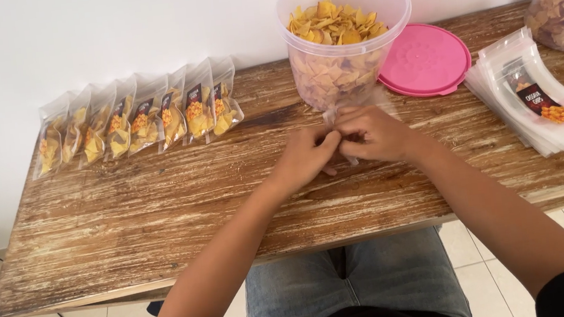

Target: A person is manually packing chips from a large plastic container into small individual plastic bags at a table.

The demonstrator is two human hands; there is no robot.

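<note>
Between both hands (pixel 344 146) (pinched): clear pouch (pixel 354 106)

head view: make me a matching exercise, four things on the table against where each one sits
Things:
1. pink lid
2. row of filled snack pouches
3. stack of empty pouches
4. open tub of chips

Places:
A. far left of the wooden table
B. right edge
C. just beyond both hands
D. flat, right of the open tub

Pairs: 1-D, 2-A, 3-B, 4-C
</note>
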